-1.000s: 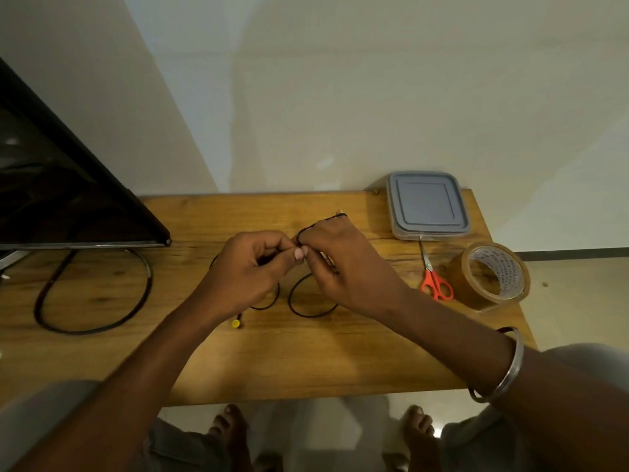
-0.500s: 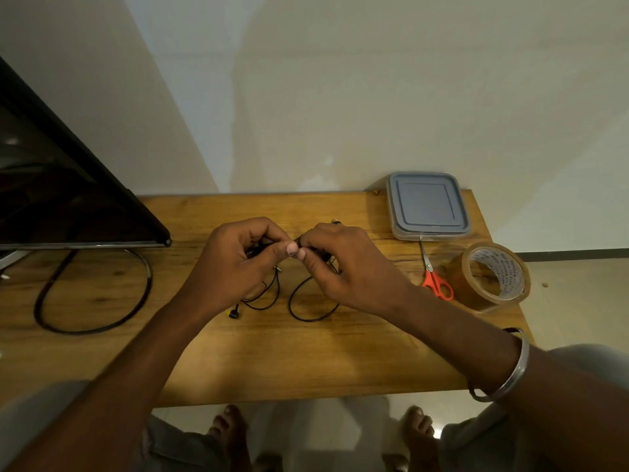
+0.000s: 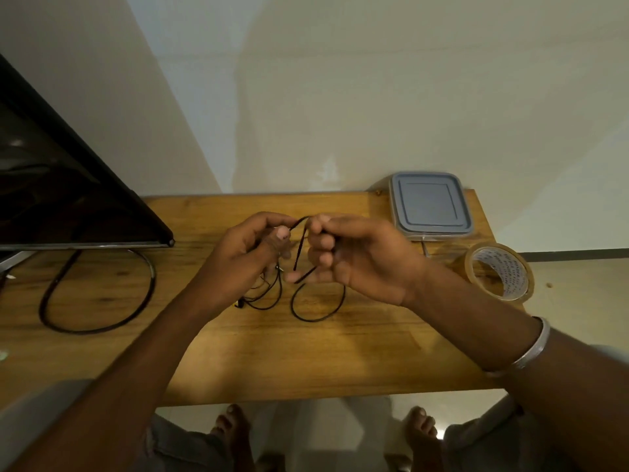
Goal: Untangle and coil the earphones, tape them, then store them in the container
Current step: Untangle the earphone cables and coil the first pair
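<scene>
Now left hand (image 3: 238, 255) and right hand (image 3: 362, 258) — drawn slightly apart — pinch the earphones (image 3: 299, 248).

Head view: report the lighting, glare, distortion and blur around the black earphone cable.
Head view: dim, warm light; the thin black earphone cable is sharp against the yellow wooden table; head view's wide-angle lens swells both forearms toward the bottom corners; a pale glare spot sits on the glossy black monitor; soft shadows lie under the right hand.

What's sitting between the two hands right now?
Head view: a strand of the black earphone cable spans the gap, pinched by the left hand and the right hand; loops trail onto the wooden table.
</scene>
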Demonstrator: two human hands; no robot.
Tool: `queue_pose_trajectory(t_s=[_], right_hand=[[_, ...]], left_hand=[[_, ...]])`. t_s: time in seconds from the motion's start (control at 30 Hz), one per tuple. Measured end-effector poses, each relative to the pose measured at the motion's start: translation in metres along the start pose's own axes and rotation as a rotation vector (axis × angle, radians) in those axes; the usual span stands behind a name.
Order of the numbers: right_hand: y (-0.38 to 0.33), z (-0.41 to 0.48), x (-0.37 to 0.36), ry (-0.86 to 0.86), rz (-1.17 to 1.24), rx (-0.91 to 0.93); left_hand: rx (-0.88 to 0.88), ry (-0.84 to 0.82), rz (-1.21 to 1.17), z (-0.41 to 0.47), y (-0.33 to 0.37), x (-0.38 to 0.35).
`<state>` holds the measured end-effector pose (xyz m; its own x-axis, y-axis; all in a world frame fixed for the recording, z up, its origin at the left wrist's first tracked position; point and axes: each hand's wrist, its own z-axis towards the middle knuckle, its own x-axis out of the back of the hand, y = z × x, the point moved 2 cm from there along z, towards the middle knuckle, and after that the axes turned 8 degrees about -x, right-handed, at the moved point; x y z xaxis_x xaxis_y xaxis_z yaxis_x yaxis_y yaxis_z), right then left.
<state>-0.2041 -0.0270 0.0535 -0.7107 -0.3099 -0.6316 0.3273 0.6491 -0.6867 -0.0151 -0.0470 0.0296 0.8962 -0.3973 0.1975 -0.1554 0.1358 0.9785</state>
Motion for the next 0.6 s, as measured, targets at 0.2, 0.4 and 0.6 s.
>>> queue_pose_trajectory(t_s=[0.2, 0.4, 0.6], right_hand=[[-0.017, -0.007, 0.009, -0.158, 0.368, 0.072], [-0.022, -0.01, 0.01, -0.16, 0.403, 0.141], [-0.026, -0.011, 0.011, 0.023, 0.367, 0.285]], left_hand=[[0.053, -0.038, -0.069, -0.001, -0.002, -0.003], [0.028, -0.007, 0.046, 0.001, -0.009, 0.002], [0.004, -0.141, 0.143, -0.004, -0.007, -0.01]])
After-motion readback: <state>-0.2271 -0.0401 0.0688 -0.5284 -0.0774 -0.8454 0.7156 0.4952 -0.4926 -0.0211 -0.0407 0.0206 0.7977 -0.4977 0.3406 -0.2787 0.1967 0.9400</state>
